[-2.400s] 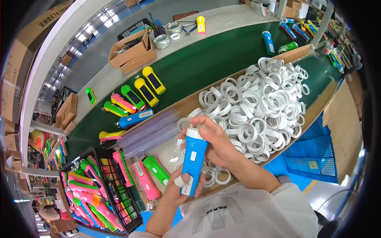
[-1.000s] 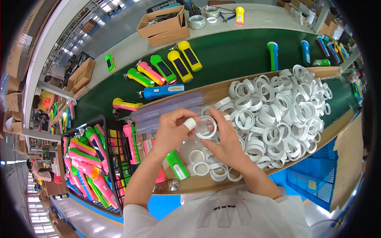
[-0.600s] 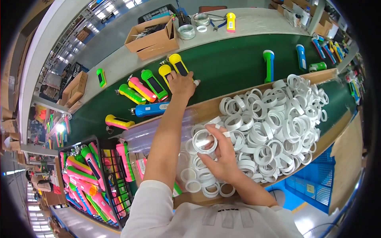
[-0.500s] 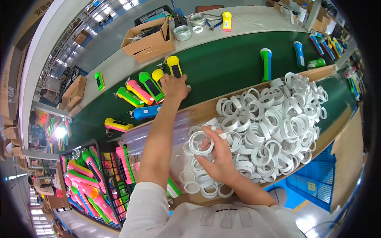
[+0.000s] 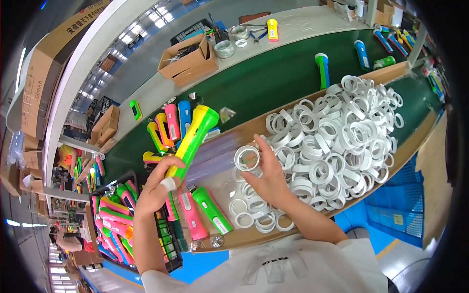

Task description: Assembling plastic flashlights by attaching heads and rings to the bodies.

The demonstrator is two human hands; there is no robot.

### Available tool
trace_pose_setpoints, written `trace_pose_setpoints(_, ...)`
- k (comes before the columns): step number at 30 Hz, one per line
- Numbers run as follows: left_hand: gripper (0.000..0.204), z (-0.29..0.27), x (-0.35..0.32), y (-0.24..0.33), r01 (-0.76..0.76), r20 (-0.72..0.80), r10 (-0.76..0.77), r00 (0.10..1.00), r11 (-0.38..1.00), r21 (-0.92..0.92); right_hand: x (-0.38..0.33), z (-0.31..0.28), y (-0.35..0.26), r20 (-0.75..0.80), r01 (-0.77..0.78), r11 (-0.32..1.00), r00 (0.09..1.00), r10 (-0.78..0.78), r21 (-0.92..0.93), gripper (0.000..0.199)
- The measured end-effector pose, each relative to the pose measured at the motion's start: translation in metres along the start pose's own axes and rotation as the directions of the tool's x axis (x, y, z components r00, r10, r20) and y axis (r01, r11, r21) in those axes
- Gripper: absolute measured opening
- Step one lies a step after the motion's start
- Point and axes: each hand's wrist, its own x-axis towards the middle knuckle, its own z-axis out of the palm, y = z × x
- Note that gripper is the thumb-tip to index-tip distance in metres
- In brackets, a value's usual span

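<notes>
A yellow and green flashlight (image 5: 194,139) slants up from my left hand (image 5: 159,188), whose fingers are wrapped round its lower end. A white wrap shows on one of those fingers. My right hand (image 5: 269,178) pinches a white ring (image 5: 236,162) between thumb and fingers, its round opening facing up. Beneath and beside that hand lies a large heap of white rings (image 5: 322,185) in a cardboard tray (image 5: 254,131). Near my left forearm, a pink flashlight (image 5: 193,215) and a green flashlight (image 5: 211,210) lie side by side.
Several flashlights, including a blue one (image 5: 184,117), lie on the green belt (image 5: 273,73) beyond my left hand. A black crate (image 5: 171,244) full of flashlights stands at left. An open cardboard box (image 5: 195,68) sits on the far ledge. A blue basket (image 5: 395,210) stands at lower right.
My left hand has come back from the flashlights on the belt and now holds the yellow and green flashlight upright at a slant. My right hand keeps the ring. The view has shifted.
</notes>
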Motion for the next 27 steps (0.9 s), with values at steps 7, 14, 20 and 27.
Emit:
trace_pose_setpoints(7,0.048,0.023,-0.061,0.028,-0.316,0.250,0.193,0.949,0.590,0.743,-0.003,-0.005,-0.005,0.100,-0.151,0.950,0.987,0.128,0.272,0.089)
trace_pose_setpoints(14,0.048,0.030,-0.077,0.037,-0.304,0.259,0.187,0.948,0.272,0.913,-0.006,-0.008,-0.006,0.123,-0.053,0.972,0.992,0.025,0.227,0.076)
trace_pose_setpoints(20,0.054,0.014,-0.079,0.039,-0.339,0.277,0.206,0.938,0.397,0.853,-0.007,-0.016,-0.013,0.255,0.223,0.953,0.952,-0.168,-0.204,0.059)
trace_pose_setpoints(27,0.055,0.015,-0.064,0.033,-0.386,0.315,0.228,0.922,0.622,0.681,-0.005,-0.039,-0.033,0.391,0.231,0.961,0.907,-0.156,-0.153,0.079)
